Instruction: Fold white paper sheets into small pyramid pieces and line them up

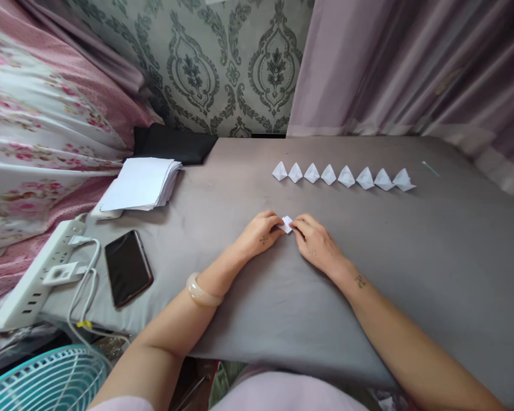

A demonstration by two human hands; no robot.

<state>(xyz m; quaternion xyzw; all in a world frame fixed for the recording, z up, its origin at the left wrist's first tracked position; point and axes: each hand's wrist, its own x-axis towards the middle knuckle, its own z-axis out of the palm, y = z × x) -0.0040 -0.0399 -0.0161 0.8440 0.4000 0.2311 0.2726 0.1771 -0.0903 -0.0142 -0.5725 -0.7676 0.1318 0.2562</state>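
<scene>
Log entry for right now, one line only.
left hand: pinches paper | right hand: pinches same paper | folded pieces: row beyond hands | phone: left, screen dark

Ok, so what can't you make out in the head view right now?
Head view, folded paper: its side corners are hidden by the fingertips of the left hand and right hand.
Head view, white object: mostly covered by the paper stack.
Head view, teal fan: cut off by the left and bottom edges.
Head view, thin stick: too small to identify.
</scene>
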